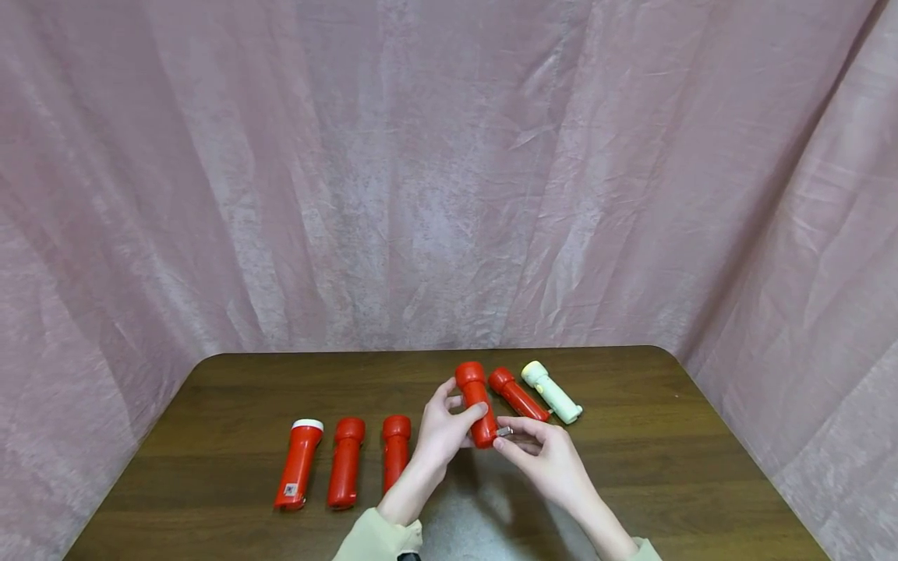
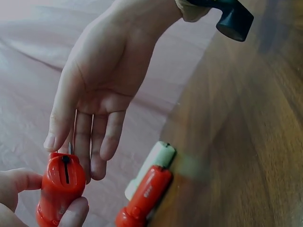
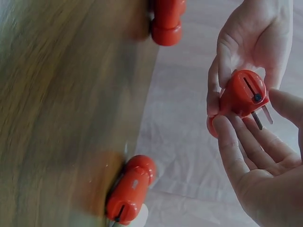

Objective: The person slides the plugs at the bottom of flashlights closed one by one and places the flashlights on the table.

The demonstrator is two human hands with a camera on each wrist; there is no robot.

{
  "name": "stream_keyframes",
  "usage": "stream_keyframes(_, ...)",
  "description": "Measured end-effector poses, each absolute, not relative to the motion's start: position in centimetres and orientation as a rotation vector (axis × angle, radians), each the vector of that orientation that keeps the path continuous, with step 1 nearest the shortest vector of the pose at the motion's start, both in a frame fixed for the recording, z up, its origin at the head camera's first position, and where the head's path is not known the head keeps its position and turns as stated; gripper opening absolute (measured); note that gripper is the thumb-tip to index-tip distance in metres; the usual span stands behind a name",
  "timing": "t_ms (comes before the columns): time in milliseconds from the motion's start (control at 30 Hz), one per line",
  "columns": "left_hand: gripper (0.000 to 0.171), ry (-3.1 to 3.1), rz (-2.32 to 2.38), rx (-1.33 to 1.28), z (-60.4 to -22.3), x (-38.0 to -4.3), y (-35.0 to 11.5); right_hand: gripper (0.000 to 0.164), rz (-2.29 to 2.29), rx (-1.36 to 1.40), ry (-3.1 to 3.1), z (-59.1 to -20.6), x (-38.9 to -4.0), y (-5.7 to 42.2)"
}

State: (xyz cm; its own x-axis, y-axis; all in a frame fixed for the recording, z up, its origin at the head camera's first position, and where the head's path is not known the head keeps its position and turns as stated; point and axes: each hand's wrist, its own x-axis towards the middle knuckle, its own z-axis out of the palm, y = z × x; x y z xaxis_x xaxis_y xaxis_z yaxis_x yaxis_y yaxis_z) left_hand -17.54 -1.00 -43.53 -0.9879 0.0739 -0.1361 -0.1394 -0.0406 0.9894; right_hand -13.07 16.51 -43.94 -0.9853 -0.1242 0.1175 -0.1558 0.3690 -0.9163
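My left hand (image 1: 440,432) grips a red flashlight (image 1: 477,393) around its body, lens end pointing away, above the middle of the table. Two metal plug prongs (image 3: 256,120) stick out from its tail end, beside a black slider in a slot. At that end is my right hand (image 1: 550,463), its thumb tip right by the prongs and its other fingers extended behind them. In the right wrist view those fingers (image 3: 232,151) are nearly straight, not wrapped around the flashlight.
On the left of the wooden table (image 1: 231,436) lie a red flashlight with a white rim (image 1: 298,463) and two all-red flashlights (image 1: 346,463). Beyond my right hand lie another red flashlight (image 1: 521,397) and a pale green one (image 1: 553,393). A pink curtain (image 1: 421,195) hangs behind.
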Motion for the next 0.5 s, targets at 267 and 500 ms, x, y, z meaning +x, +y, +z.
stream_keyframes(267,0.082,2.015,2.193,-0.048,-42.6,-16.2,-1.5,0.038,1.808,0.274,-2.545,-43.2,-12.0,16.3)
stream_keyframes(500,0.079,1.929,2.245,-0.025,-42.0,-15.3,-2.0,0.033,1.74,0.336,-2.49,-43.0,-11.1,16.1)
